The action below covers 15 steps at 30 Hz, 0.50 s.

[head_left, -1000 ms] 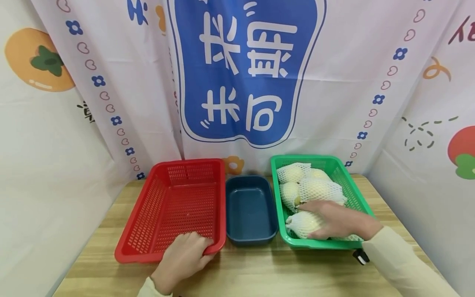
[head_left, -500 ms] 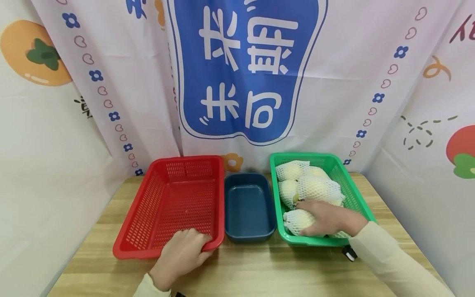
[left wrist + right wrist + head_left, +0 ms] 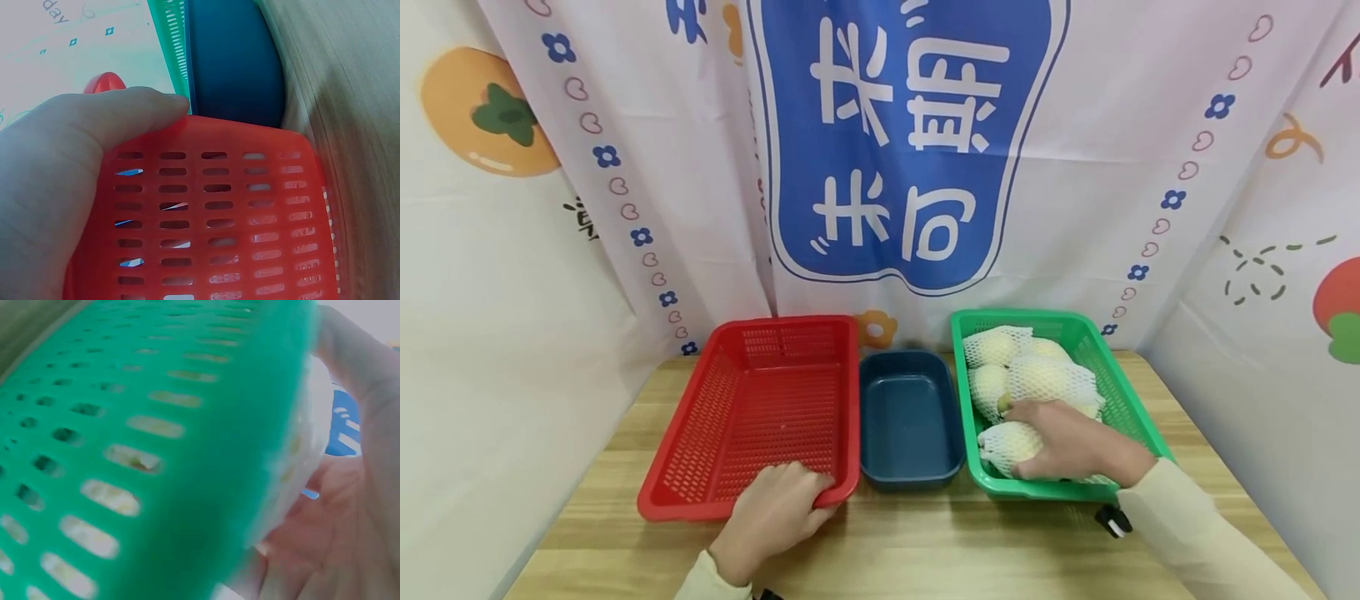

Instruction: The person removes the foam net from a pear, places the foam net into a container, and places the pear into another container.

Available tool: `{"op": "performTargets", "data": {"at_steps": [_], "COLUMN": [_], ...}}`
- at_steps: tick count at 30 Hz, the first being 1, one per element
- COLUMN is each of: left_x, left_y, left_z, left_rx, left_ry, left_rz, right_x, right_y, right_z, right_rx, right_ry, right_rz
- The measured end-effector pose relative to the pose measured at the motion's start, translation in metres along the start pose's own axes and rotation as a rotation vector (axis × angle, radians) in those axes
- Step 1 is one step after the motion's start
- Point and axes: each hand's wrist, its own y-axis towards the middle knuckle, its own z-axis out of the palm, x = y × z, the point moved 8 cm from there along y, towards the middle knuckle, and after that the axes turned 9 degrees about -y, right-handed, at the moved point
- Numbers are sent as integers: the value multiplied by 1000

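With the thumb over its near right corner, my left hand [image 3: 778, 508] grips the rim of a red plastic basket [image 3: 851, 400]. In the left wrist view the thumb lies along the top of the slotted red wall [image 3: 219, 232]. My right hand [image 3: 1071, 442] reaches into a green basket [image 3: 1041, 492] and holds a pale yellow fruit in a white foam net [image 3: 1009, 447] near the front rim. Its fingertips are partly hidden behind the fruit. In the right wrist view, the green wall [image 3: 206, 469] covers part of the netted fruit [image 3: 315, 419], with the palm [image 3: 344, 525] against it.
Between the baskets stands a dark blue plastic bin [image 3: 912, 433]. Several more netted fruits [image 3: 1041, 379] fill the back of the green basket. A printed cloth [image 3: 1075, 208] hangs behind the wooden table [image 3: 925, 550], and cloth walls enclose both sides.
The head view shifts slightly. Both hands keep nearly the same places, the left on the red rim and the right around the netted fruit.
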Motion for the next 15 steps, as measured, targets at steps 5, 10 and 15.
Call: {"op": "performTargets", "data": {"at_steps": [5,10,15], "left_x": [1,2,3], "left_y": [0,2,3], "left_z": [3,3,4], "left_rx": [4,6,24], "left_ry": [-9,-3,-19], "left_rz": [-15,-20,-28], "right_x": [4,5,10], "right_y": [-5,-7,-9], "right_z": [-12,-27,-33], "right_rx": [-32,-79,-88], "right_ry": [-16,-4,10], "right_rz": [-12,12,21]}}
